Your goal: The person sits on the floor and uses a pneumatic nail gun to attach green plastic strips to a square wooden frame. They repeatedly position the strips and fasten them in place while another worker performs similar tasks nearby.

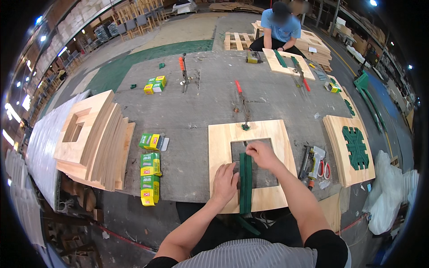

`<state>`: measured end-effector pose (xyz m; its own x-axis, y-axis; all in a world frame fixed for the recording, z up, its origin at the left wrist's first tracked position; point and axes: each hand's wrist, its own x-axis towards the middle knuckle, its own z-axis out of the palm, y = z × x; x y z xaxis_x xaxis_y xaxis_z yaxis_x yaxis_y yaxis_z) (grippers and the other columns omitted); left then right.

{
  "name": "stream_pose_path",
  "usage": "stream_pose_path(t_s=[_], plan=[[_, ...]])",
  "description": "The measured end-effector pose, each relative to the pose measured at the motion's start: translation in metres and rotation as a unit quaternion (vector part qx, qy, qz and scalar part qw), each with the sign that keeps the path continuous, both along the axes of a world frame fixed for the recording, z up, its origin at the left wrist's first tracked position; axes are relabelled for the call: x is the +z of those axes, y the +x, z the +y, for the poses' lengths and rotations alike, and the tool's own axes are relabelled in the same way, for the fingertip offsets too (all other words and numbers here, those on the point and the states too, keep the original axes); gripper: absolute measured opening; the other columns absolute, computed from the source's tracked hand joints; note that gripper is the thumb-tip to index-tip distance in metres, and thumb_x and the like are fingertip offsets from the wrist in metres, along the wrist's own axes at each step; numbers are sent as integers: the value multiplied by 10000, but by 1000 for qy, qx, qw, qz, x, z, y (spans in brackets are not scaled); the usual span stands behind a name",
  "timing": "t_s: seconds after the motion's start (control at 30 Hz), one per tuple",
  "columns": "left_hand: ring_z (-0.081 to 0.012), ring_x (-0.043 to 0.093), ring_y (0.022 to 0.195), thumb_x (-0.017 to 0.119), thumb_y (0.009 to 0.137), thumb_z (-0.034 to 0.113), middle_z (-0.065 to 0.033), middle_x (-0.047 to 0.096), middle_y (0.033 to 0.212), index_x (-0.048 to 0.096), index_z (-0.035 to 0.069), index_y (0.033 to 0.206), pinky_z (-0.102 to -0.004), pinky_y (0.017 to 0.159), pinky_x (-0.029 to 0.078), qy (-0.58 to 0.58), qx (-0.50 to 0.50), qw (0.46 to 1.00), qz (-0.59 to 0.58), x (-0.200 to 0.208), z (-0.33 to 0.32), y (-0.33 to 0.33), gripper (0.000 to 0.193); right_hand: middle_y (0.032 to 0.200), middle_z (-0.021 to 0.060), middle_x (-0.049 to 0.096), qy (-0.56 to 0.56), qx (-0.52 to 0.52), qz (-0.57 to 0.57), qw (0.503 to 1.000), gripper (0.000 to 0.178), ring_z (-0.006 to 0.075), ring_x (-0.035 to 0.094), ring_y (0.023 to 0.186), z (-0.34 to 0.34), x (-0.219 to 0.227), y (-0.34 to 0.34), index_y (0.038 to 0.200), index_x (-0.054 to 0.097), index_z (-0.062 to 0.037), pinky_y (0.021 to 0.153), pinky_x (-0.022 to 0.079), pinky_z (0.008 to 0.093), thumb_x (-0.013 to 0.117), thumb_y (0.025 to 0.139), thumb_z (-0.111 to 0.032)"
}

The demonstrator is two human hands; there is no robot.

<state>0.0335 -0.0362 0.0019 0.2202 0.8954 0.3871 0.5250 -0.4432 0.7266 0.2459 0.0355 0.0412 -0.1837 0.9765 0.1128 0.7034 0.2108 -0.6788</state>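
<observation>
Grip, right hand point(262, 155): strap point(245, 187) seemingly pinched at its far end. Left hand point(225, 183): fingers loosely spread, laid beside the strap. Strap: green, placed lengthwise over the frame point(218, 143); best kept straight, evenly taut. Frame: wooden, rested on the table point(183, 120).

A holed board point(219, 138) lay on the surface point(187, 111) at lower centre, a strap point(245, 187) running over its opening and lower edge. Small boxes point(150, 165) sat to its left, beyond them a board stack point(105, 147); scissors point(321, 169) lay between it and another stack point(334, 143) at right.
</observation>
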Motion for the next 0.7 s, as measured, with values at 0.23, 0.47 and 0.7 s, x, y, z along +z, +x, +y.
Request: stream_pose_path(t_s=[0.23,0.47,0.7], plan=[[-469,482,1354,691,919,67,-233,578,1371,629,-20,1265,-522,1156,403,9,-32,999,29,-24,-2,-4,362,1019,187,716,-65,-51,-66,994,134,369,688,1002,92,-32,-4,966,754,-47,870,542,452,709,900,-155],[-481,488,1330,717,902,55,-239,560,1370,624,-12,1258,-532,1141,414,32,-33,998,51,-26,-2,-7,374,1019,168,698,-27,-81,-84,993,107,366,683,981,105,-53,-20,941,758,-60,867,545,469,723,895,-150],[-483,467,1349,700,922,90,-239,556,1387,645,-21,1253,-525,1158,394,21,-39,998,54,-27,0,-6,353,985,153,683,12,-108,-63,992,101,368,675,958,100,-57,-21,919,749,-66,845,541,476,730,890,-161]])
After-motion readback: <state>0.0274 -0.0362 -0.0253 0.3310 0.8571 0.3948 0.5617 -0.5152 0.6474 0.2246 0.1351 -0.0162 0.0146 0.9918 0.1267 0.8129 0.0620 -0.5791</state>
